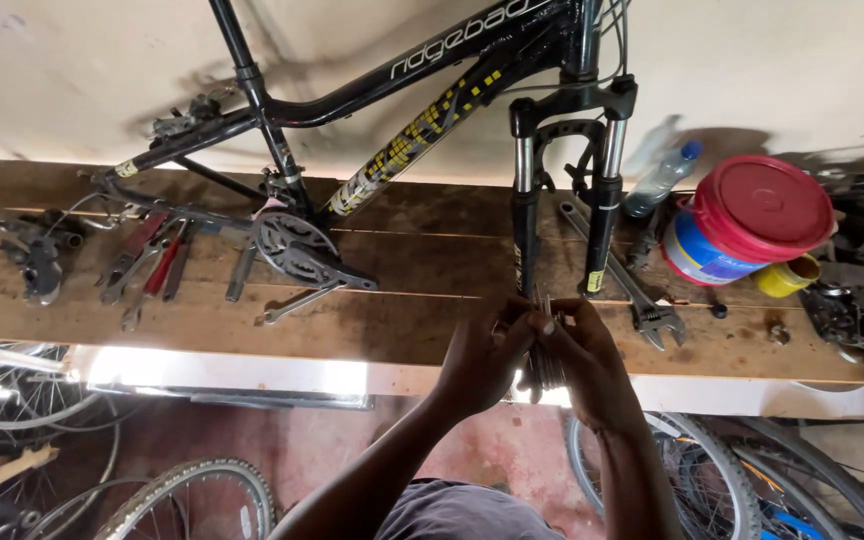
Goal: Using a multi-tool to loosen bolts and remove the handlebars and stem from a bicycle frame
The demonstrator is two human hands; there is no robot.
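Observation:
My left hand (482,360) and my right hand (587,360) meet at the front edge of a wooden workbench (392,330). Both are closed around a small dark metal part (544,365) with a thin metal end sticking up between the fingers; most of it is hidden. Just behind my hands stands a black bicycle frame (422,85) with yellow markings. The lower legs of its suspension fork (524,230) rest on the bench. Its chainring and crank (297,250) lie to the left.
Pliers and wrenches (152,265) lie at the left of the bench, and an adjustable wrench (642,300) to the right of the fork. A red-lidded tub (747,220), a yellow cup (790,275) and a plastic bottle (660,180) stand at the right. Bicycle wheels (192,500) lie on the floor below.

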